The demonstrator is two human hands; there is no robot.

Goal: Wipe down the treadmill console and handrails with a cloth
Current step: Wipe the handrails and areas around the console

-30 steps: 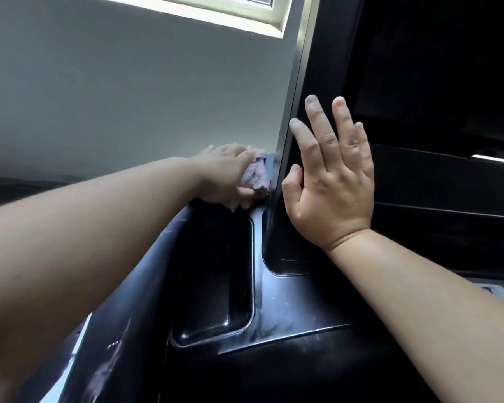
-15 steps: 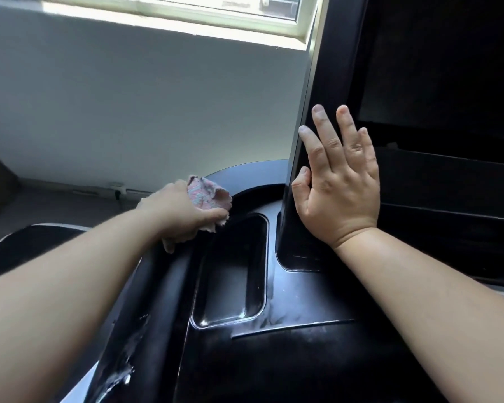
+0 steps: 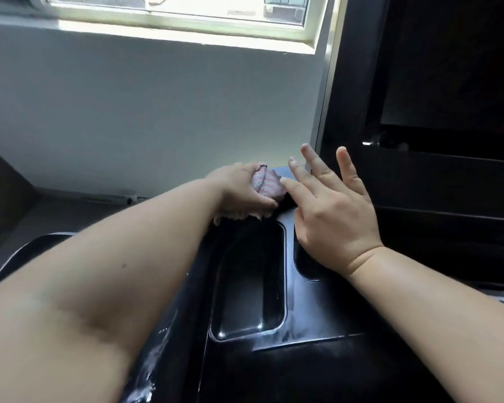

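We see the pink striped cloth [image 3: 266,184] bunched on the far rim of the black console [image 3: 312,321], at 12 o'clock from the recessed tray [image 3: 248,289]. The left hand [image 3: 240,193] grips it, and the cloth pokes out at the hand's 2 o'clock. At the cloth's 4 o'clock the right hand [image 3: 332,219] lies spread-fingered. Its forefinger seems to touch the cloth, though we cannot be sure.

The left hand [image 3: 242,193] grips a bunched pink cloth [image 3: 266,184] against the far top edge of the glossy black treadmill console [image 3: 317,315], above a recessed tray [image 3: 248,289]. The right hand [image 3: 332,216], fingers spread, is at the dark upright display panel [image 3: 419,112]. A window [image 3: 172,13] lights the grey wall [image 3: 128,112].
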